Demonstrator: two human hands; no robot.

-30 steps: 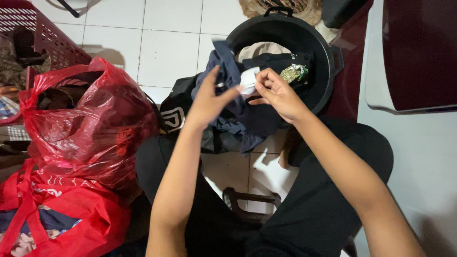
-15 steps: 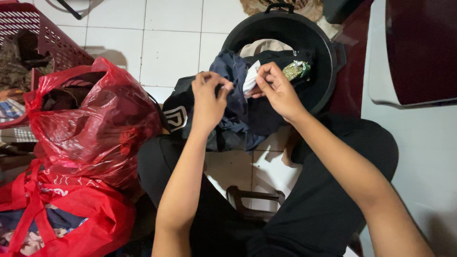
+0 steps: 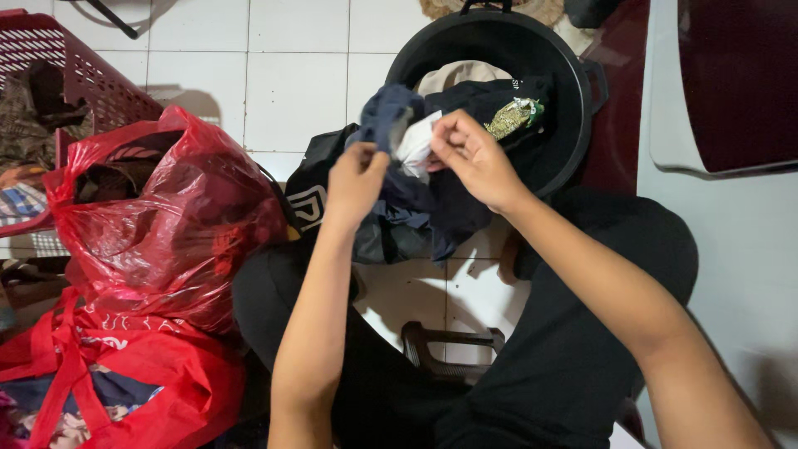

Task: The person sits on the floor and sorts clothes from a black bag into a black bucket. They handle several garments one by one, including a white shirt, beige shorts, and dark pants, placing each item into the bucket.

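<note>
My left hand (image 3: 356,179) and my right hand (image 3: 474,158) both grip a dark blue garment (image 3: 399,187) held up in front of me. The fingers of my right hand pinch a white patch (image 3: 416,143) on the inside of the garment. Its lower part hangs down over my lap. Just behind it stands a round black tub (image 3: 549,75) holding dark and beige clothes and a small green and gold patterned piece (image 3: 511,116).
A red plastic bag (image 3: 166,224) stuffed with clothes sits at my left, above a red fabric bag (image 3: 125,374). A red laundry basket (image 3: 58,58) stands far left. A black garment with a white mark (image 3: 312,195) lies by the tub. A small stool (image 3: 453,349) is under me.
Both hands have lifted the garment slightly and turned it, and my right fingers now pinch the white patch more openly.
</note>
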